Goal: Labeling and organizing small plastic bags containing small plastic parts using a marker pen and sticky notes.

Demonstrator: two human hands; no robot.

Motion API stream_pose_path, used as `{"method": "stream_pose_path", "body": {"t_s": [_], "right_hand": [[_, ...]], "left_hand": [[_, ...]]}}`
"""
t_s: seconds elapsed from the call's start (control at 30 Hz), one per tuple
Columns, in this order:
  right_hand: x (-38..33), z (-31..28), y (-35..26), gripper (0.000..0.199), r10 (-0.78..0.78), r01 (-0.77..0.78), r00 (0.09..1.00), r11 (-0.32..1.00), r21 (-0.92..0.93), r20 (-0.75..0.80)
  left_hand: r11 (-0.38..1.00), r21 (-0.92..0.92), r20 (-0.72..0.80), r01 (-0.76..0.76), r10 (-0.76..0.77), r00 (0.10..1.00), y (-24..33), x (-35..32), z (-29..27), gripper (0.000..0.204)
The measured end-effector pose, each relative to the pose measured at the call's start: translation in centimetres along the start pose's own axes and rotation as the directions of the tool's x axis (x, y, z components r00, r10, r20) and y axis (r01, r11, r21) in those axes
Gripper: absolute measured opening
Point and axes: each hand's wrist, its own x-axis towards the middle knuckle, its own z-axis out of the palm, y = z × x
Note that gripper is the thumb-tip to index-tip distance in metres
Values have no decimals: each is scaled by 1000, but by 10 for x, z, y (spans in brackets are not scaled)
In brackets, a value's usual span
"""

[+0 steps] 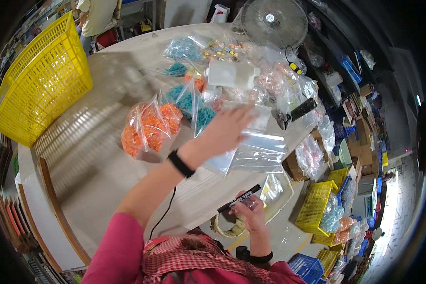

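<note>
My right hand grips a black marker, held aslant near the table edge, in front of my apron. My left hand isn't clenched: fingers stretched out, blurred, above the flat clear bags; can't tell whether it touches them. Those bags lie flat on the table, between my left hand and the marker; no contents visible.

Containers: clear bag of orange pieces, full, left of my left hand. Teal bag just beside it, beyond my wrist, stuffed with teal pieces. Smaller teal bundle farther back. Bluish bag behind that, near a scatter of mixed beads; can't tell if those are bagged. White plastic container on its side among the bags, contents hidden.

Big yellow basket at the table's left end, inside not readable. Right of the table: cardboard box with a bulging clear bag, and a yellow crate with a pale blue bag at its side.
</note>
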Motion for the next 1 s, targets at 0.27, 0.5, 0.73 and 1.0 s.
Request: {"method": "stream_pose_path", "body": {"t_s": [0.27,0.5,0.73,1.0], "right_hand": [[18,71,25,25,124,-127,977,992,8,171],[43,153,133,27,473,-480,767,871,-103,434],[104,172,207,53,404,-465,872,859,212,276],[60,170,192,65,332,-311,933,938,151,-139]], "left_hand": [[219,-668,618,711,-370,694,86,-193,-43,47],[299,-158,538,941,-773,337,78,-325,-109,18],[240,-61,425,969,-872,243,113,-411,-191,25],[227,-143,422,963,-867,267,134,-459,-181,29]]}}
